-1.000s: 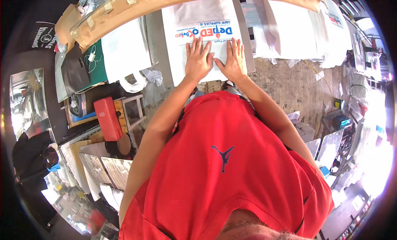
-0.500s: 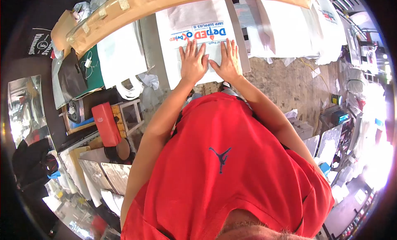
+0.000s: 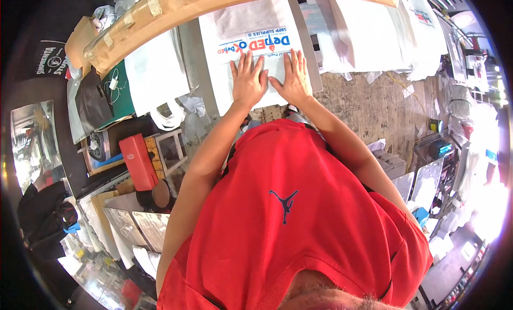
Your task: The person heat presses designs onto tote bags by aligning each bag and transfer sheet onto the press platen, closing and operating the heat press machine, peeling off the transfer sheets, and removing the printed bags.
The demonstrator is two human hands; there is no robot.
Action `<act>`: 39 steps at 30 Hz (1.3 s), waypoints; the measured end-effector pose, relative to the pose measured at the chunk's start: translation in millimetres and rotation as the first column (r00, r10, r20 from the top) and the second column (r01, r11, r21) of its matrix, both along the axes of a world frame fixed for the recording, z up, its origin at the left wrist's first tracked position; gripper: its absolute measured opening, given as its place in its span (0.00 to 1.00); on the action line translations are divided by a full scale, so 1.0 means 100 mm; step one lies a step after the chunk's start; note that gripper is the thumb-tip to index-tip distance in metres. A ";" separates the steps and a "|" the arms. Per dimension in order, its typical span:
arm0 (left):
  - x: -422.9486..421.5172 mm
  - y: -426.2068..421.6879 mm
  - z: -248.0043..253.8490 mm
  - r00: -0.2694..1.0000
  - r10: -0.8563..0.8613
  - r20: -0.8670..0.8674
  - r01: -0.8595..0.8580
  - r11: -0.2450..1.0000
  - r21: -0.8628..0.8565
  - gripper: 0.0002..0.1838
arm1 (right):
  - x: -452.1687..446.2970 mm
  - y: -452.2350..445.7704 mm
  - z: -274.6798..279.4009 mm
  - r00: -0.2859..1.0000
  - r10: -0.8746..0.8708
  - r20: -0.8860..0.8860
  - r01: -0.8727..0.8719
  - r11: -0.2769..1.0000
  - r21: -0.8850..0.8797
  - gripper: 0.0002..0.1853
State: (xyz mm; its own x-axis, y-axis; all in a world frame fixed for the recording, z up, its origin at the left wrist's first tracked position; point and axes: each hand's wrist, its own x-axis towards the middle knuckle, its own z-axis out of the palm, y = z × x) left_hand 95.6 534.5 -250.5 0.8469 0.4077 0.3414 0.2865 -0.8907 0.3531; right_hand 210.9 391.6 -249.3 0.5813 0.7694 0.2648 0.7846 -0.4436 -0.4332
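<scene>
A white printed bag (image 3: 218, 77) lies flat on a grey board (image 3: 315, 81) in front of me. Red and blue lettering, upside down from here, runs across it, with "DepED" and "SBFP SUPPLIES" legible. My left hand (image 3: 249, 83) rests palm down on the bag, fingers spread, just below the lettering. Beside it, my right hand (image 3: 294, 81) also lies flat with fingers stretched out. The two thumbs point toward each other with a narrow gap between them. Neither hand holds anything.
Along the far side stretches a long taped cardboard roll or beam (image 3: 235, 1). White sheets or bags (image 3: 368, 40) hang at the right. To the left sit more white material (image 3: 155, 75), a green panel with a white cable, and a red box (image 3: 138, 161). Wooden flooring (image 3: 363, 107) shows below.
Both hands stay flat in nearly the same place on the bag. Only a very slight shift of the view is visible.
</scene>
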 end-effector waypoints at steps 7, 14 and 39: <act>0.00 0.00 0.00 1.000 0.000 -0.006 0.001 1.000 0.014 0.27 | 0.00 0.00 0.01 1.000 -0.005 0.010 0.005 1.000 -0.010 0.51; 0.00 0.00 -0.01 1.000 0.016 0.006 -0.016 1.000 -0.006 0.26 | -0.01 0.00 0.01 1.000 -0.003 0.031 0.003 1.000 -0.007 0.50; 0.00 0.01 -0.02 1.000 0.019 0.008 -0.019 1.000 0.020 0.27 | 0.00 0.00 0.01 1.000 -0.004 0.028 0.003 1.000 0.021 0.49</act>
